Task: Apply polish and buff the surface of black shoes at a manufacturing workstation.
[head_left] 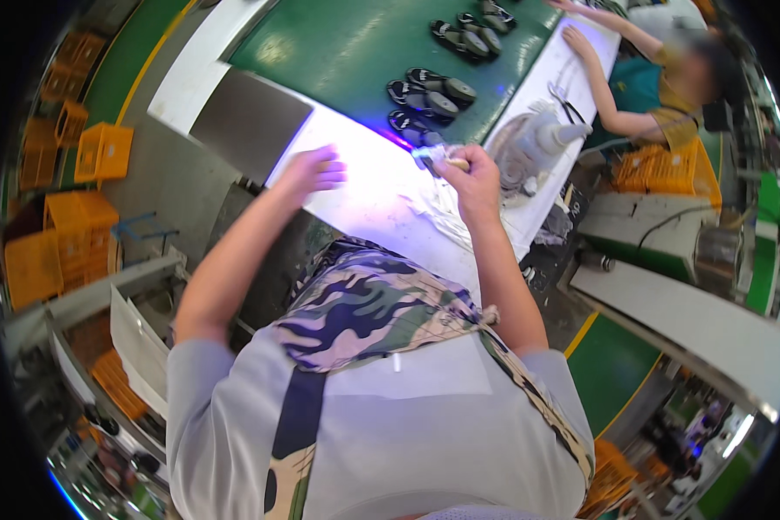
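Over the front edge of the green work surface, my right hand (pixel 477 184) is closed on what looks like a small brush (pixel 425 157) with a pale handle and a light, shiny head. Its tip points left, just below the nearest dark sandal (pixel 414 128), and a streak of violet light shows beside it. My left hand (pixel 310 173) hovers above the brightly lit white tabletop (pixel 355 199); motion blurs its fingers, and I see nothing in it. A crumpled whitish cloth or glove (pixel 442 217) lies below my right hand.
Several dark sandals stand in pairs on the green surface (pixel 321 52). A whitish bottle (pixel 546 139) and a pair of scissors (pixel 568 102) are on the right-hand ledge. Another person (pixel 637 95) reaches in there. A grey plate (pixel 250 126) lies left; orange crates (pixel 104 152) stand beyond.
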A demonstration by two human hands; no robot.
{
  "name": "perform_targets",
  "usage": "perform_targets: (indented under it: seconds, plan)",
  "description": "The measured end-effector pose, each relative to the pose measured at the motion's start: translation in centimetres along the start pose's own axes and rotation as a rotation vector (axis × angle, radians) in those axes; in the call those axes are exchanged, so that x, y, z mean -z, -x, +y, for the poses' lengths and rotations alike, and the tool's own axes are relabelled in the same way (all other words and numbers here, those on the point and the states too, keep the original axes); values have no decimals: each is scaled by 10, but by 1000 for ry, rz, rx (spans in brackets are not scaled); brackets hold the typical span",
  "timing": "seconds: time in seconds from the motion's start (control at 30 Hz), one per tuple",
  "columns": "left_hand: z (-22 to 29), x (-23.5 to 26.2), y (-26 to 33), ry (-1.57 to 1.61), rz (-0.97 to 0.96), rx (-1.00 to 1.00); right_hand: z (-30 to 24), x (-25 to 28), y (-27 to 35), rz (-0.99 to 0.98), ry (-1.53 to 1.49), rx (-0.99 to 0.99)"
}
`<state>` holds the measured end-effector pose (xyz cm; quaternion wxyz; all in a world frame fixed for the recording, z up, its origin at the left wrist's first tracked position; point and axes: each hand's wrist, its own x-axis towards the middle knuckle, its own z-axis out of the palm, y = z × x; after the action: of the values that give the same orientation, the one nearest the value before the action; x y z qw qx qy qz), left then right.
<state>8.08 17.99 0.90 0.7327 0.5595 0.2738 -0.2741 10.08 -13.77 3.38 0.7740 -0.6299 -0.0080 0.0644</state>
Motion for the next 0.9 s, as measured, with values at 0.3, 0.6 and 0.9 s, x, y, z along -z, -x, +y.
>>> perform_targets:
  seconds: [0.3, 0.6, 0.9]
  plan:
    - [-39, -173, -264, 98, 88, 315, -36, 150, 111, 600, -3, 36]
    - [27, -110, -248, 350, -447, 22, -18, 151, 74, 562, 86, -91]
    - [86, -125, -27, -432, -533, -825, -58, 63, -47, 232, 197, 9]
